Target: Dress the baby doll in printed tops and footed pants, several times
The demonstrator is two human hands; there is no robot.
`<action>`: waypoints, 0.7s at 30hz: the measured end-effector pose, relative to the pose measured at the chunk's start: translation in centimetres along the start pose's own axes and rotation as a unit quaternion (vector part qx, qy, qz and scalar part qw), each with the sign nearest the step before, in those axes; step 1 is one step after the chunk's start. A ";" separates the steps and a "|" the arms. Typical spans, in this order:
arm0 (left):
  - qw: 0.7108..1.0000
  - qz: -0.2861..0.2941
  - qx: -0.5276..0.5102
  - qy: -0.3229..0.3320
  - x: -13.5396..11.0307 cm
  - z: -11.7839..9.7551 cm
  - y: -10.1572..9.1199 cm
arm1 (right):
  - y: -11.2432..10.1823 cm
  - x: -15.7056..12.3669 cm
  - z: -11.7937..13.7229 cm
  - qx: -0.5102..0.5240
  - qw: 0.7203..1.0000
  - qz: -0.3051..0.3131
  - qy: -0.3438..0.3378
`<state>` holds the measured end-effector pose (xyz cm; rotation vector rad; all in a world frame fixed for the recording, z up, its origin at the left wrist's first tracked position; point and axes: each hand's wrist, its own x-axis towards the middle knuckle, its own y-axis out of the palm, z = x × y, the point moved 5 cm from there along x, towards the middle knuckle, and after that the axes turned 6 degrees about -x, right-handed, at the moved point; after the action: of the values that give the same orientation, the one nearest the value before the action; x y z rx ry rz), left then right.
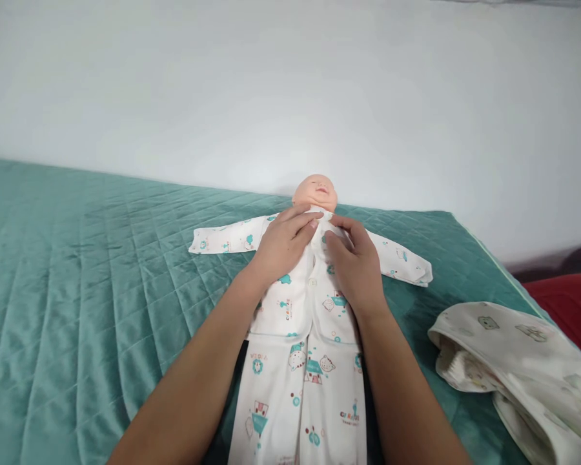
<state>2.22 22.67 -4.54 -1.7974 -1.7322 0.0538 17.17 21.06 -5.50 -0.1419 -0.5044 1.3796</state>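
Observation:
A baby doll (315, 189) lies on its back, head away from me, its face up. It wears a white printed baby shirt (290, 310) with sleeves spread to both sides and matching white pants (271, 407). A button (312, 282) shows on the shirt's front. My left hand (283, 239) rests on the upper chest, with thumb and fingers closed on the front edge by the collar. Opposite it, my right hand (357, 265) has its bent thumb and index finger on the other front edge. The fabric beneath my fingertips is partly hidden.
A green quilted cover (126, 290) lies under the doll. At the right is a crumpled white printed cloth item (523, 355). A red object (566, 303) stands beyond the bed's right edge. Behind the doll's head rises a white wall (223, 97).

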 end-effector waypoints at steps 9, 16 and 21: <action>0.996 -0.059 -0.068 -0.011 -2.6 -0.8 -0.6 | -0.9 -2.4 -0.2 0.006 0.995 0.006 -0.103; 0.992 0.001 -0.122 -0.041 -3.6 -0.4 -0.9 | -0.9 -3.0 0.3 -0.007 0.993 0.016 -0.114; 0.993 0.012 -0.114 -0.041 -3.1 -0.6 -0.9 | -1.0 -3.0 0.3 -0.009 0.995 0.013 -0.093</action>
<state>1.22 19.52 -4.88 -2.0049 -1.8358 -0.0647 17.62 17.95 -5.68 -0.0339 -0.6726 1.4223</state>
